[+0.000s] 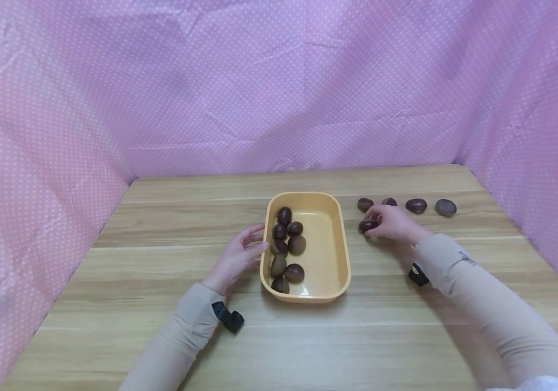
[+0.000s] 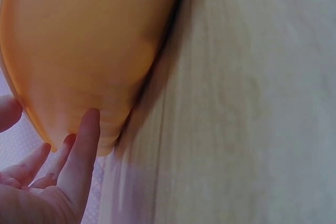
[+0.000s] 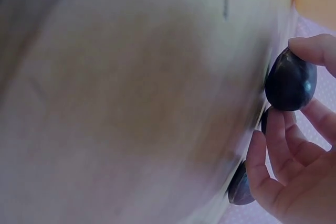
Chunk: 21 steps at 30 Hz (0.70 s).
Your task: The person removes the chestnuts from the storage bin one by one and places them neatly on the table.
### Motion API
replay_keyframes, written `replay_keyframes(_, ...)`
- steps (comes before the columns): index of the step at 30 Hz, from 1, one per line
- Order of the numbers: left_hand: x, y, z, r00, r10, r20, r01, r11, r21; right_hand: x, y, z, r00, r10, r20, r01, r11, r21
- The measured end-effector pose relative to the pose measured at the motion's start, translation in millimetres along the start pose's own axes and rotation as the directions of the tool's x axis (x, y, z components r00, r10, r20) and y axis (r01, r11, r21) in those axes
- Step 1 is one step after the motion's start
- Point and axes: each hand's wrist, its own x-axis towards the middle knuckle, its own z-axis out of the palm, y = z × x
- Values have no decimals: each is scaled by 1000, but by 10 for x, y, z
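A yellow rectangular tub (image 1: 345, 266) stands on the table with several brown chestnuts (image 1: 296, 245) gathered along its left side. My left hand (image 1: 242, 252) is at the tub's left wall; in the left wrist view, its loosely extended fingers (image 2: 86, 156) lie against the outer wall. To the right of the tub, my right hand (image 1: 396, 224) pinches a dark chestnut (image 3: 291, 81) between thumb and fingertips, close over the tabletop. Behind that hand, several more chestnuts (image 1: 416, 206) lie in a loose row, one partly hidden by the fingers.
The wood-grain table (image 1: 161, 260) is bounded by pink dotted cloth (image 1: 220, 98) at the back and both sides. Each wrist wears a black camera mount (image 1: 230, 318), low over the tabletop.
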Motion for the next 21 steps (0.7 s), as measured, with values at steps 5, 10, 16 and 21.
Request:
replay_keyframes(5,5,-9,-6,1000,2,3,-2,1000,1,9,-7,7,999,20,41,-20,1000,4)
replay_keyframes(10,11,-6,8,1000,-3,-8,3,1000,11,-17,-10,7,999,14,41,-13,1000,-14)
replay_keyframes(16,9,-5,7,1000,-3,-5,3,1000,2,-12,-45,-54,997,21,72,-20,1000,-16)
replay_keyframes(21,0,2,4,1000,-8,-9,8,1000,-5,14,-144,-162,998,26,63,-23,999,-39)
